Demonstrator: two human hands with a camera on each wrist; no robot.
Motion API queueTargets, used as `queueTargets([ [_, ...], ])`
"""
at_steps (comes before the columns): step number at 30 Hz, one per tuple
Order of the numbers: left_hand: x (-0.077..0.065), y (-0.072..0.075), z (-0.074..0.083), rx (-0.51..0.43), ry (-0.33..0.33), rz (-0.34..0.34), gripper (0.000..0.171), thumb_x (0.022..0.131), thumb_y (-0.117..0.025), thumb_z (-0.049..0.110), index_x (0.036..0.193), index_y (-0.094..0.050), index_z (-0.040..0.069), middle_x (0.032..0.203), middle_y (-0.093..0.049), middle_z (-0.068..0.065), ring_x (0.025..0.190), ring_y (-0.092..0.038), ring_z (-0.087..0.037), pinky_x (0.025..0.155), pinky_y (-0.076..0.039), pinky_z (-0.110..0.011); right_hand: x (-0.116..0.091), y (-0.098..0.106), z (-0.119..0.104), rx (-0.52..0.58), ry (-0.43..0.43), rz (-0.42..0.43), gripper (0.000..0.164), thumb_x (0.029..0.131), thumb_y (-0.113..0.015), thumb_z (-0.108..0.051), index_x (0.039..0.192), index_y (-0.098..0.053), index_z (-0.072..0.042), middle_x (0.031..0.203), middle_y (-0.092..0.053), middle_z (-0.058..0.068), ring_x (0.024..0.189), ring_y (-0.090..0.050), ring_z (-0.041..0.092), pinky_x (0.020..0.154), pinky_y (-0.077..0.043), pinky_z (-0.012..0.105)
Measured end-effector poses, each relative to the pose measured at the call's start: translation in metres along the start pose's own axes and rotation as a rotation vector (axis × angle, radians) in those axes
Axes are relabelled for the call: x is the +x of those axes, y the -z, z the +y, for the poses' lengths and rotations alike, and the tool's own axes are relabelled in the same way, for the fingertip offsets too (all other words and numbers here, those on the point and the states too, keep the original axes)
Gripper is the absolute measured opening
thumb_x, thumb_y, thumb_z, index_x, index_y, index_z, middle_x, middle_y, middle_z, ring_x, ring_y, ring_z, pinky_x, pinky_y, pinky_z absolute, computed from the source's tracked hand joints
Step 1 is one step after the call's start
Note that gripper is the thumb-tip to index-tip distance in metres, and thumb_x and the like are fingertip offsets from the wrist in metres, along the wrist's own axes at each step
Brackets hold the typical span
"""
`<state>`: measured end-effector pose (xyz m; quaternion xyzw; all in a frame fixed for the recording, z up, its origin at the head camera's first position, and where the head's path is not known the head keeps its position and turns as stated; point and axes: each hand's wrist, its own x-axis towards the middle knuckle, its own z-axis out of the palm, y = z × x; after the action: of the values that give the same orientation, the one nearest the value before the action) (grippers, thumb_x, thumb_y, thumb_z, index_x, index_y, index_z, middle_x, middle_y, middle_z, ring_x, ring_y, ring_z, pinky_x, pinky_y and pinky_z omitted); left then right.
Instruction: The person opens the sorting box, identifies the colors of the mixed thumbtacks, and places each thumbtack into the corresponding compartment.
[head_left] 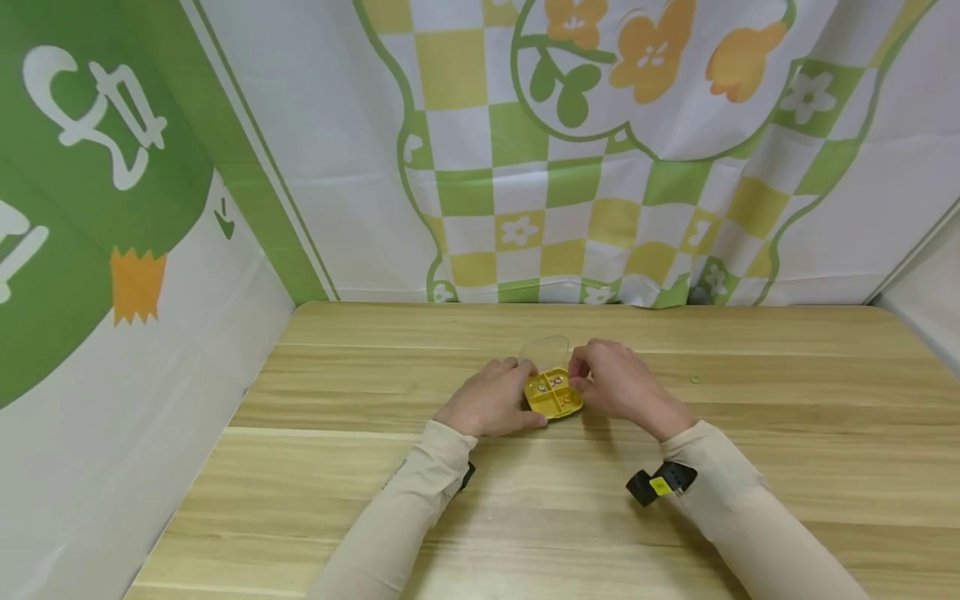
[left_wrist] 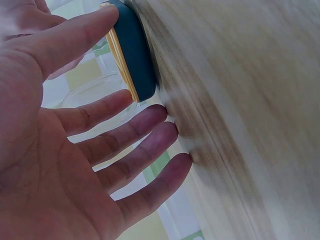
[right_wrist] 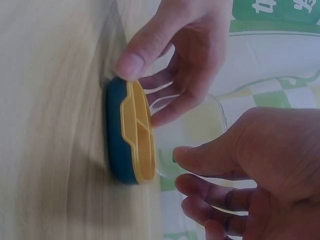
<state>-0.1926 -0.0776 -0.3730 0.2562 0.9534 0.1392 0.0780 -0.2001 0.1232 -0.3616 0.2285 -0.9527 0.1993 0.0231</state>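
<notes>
A small pill box (head_left: 553, 393) with a yellow divided tray and dark teal base (left_wrist: 137, 55) sits on the table, its clear lid (head_left: 546, 350) raised at the back. My left hand (head_left: 495, 397) grips its left side, thumb at the near edge and forefinger at the far edge. The other left fingers touch the table. Small ring-like pieces (head_left: 557, 381) lie in the back compartments; orange bits (head_left: 566, 401) lie in the front right one. Just right of the box, my right hand (head_left: 618, 385) pinches a tiny green piece (right_wrist: 174, 156), mostly hidden by the thumb.
A small green ring (head_left: 694, 379) lies on the wooden table (head_left: 525, 517), to the right of my right hand. Behind the table hangs a patterned cloth (head_left: 517, 192). Both wrists wear dark straps (head_left: 678, 477).
</notes>
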Motion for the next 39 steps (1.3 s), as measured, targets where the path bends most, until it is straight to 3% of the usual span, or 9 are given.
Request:
queueTargets([
  [17,0.000,0.000,-0.001,0.014,-0.028,0.012,0.061,0.077,-0.068,0.047,0.122,-0.050,0.010,0.104,-0.054,-0.001,0.092,-0.049,-0.015,0.081,-0.041,-0.028,0.005,-0.008,-0.015,-0.007,0.023,-0.039,0.007,0.080,-0.066,-0.014,0.078,-0.059,-0.016,0.077,-0.052,-0.005,0.071,-0.048,0.014,0.063,-0.040,0.030],
  [39,0.000,0.001,-0.001,0.030,-0.044,0.010,0.059,0.077,-0.068,0.047,0.121,-0.053,0.009,0.104,-0.054,-0.001,0.090,-0.048,-0.016,0.078,-0.041,-0.027,0.007,-0.020,-0.021,0.006,0.084,-0.011,0.008,0.076,-0.067,-0.012,0.075,-0.061,-0.017,0.072,-0.051,-0.008,0.069,-0.048,0.011,0.063,-0.040,0.029],
])
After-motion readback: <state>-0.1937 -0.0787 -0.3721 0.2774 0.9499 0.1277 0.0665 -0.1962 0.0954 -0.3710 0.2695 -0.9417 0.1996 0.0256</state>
